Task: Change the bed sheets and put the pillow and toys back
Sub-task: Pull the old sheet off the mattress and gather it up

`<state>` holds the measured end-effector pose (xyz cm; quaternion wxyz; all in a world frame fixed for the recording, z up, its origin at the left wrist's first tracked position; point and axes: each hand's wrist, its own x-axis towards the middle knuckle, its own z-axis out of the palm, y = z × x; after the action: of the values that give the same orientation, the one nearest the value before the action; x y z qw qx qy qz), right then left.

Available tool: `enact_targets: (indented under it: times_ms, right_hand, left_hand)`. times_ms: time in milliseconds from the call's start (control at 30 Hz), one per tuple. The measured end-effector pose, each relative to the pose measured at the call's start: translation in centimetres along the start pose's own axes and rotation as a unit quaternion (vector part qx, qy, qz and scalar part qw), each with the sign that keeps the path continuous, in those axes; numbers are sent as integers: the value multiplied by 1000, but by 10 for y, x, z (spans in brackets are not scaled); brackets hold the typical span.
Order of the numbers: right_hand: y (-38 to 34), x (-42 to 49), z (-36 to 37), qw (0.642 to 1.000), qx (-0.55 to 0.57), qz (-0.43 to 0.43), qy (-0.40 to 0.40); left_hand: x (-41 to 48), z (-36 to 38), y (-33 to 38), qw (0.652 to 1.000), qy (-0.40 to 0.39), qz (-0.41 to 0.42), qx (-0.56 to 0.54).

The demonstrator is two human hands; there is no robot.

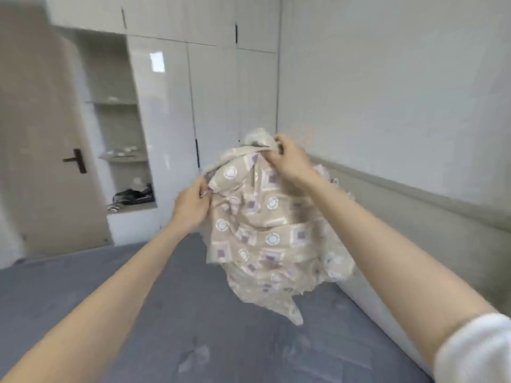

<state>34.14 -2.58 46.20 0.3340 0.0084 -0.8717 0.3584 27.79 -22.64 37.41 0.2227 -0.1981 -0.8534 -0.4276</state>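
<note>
White wardrobe (pixel 213 92) stands beside a beige door (pixel 41 134).

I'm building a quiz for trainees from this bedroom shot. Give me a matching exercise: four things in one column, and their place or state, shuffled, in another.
1 patterned sheet
2 bed surface
3 door handle
4 dark clothes

A grey, spread flat
B bunched, gripped by left hand and right hand
C dark, on the beige door
D lying on the low shelf

Pairs: 1-B, 2-A, 3-C, 4-D
</note>
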Motion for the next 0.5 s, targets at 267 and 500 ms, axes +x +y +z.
enact_targets:
  times_ms: [267, 500]
  right_hand:
    - [12, -85, 192, 896, -79, 86, -429]
    - [17, -158, 295, 795, -6, -43, -606]
  left_hand:
    - [-68, -68, -129, 991, -53, -73, 98]
    - [-94, -93, -204, 971, -66, -167, 157]
